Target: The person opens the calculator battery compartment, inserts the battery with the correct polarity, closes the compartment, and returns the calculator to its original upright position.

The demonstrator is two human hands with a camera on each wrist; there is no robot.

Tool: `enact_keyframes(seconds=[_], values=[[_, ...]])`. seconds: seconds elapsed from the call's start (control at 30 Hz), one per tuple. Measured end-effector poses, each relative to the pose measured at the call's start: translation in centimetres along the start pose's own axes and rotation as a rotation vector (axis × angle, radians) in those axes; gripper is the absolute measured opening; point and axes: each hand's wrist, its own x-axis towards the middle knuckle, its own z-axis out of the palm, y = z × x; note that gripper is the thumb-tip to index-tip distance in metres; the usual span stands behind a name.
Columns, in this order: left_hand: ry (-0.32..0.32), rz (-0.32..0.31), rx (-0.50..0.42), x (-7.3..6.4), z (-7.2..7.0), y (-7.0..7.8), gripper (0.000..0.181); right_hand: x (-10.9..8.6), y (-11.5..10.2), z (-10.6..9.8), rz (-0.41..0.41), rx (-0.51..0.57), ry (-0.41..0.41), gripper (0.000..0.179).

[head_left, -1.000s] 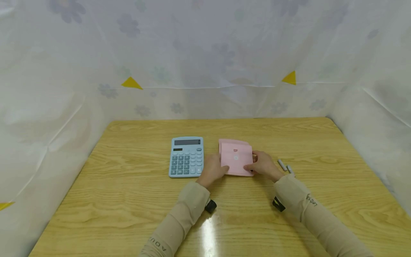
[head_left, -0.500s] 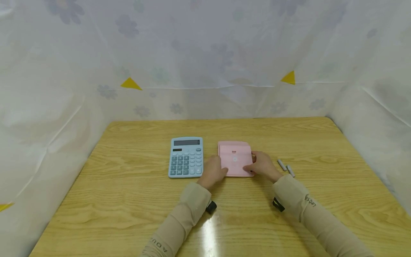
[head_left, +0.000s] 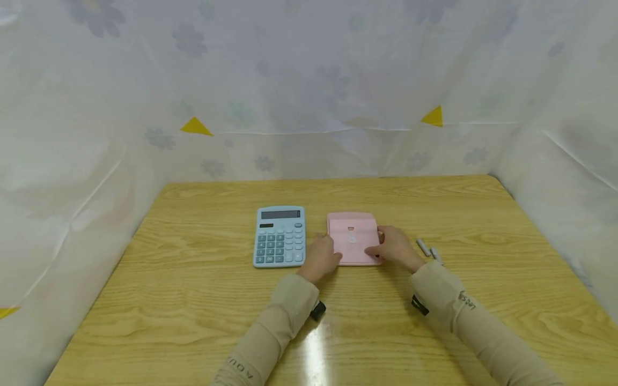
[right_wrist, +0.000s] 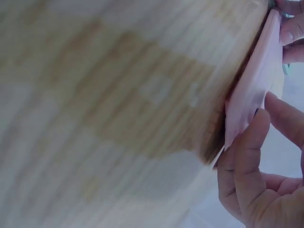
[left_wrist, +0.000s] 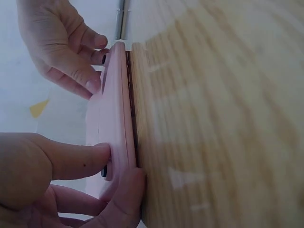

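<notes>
A pink flat case point(head_left: 353, 246) with a small red mark and a pale round spot lies on the table; its exact kind is unclear. My left hand point(head_left: 319, 259) grips its near left corner. In the left wrist view, that thumb point(left_wrist: 78, 160) lies on top, beside a small black part, and a finger is at the lower edge. My right hand point(head_left: 397, 250) pinches the case's right side, thumb on top. In the right wrist view, the curled right fingers point(right_wrist: 249, 175) meet the pink edge. The case's underside is hidden.
A light blue calculator point(head_left: 280, 237) lies just left of my left hand. Two short grey pen-like sticks point(head_left: 423, 247) are to the right of my right hand. The wooden table point(head_left: 193, 300) ends at a pale flowered cloth point(head_left: 299, 155) behind.
A second ago the pink case's upper layer stood skewed over its lower part; now it lies lower and lines up. Both hands have kept their places at its sides.
</notes>
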Motion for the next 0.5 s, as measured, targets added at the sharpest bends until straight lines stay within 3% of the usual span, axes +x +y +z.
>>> enact_keyframes(seconds=[0.1,0.3,0.5], values=[[-0.010,0.003,-0.002,0.1,0.0,0.0,0.031,0.2,-0.1,-0.4,-0.051,-0.039,0.052,0.063],[-0.029,0.002,-0.018,0.4,-0.2,-0.2,0.027,1.1,-0.5,-0.5,-0.258,-0.149,0.201,0.042],[-0.032,0.025,-0.050,0.5,-0.1,-0.5,0.024,1.8,-1.3,-0.3,-0.357,-0.234,0.218,0.028]])
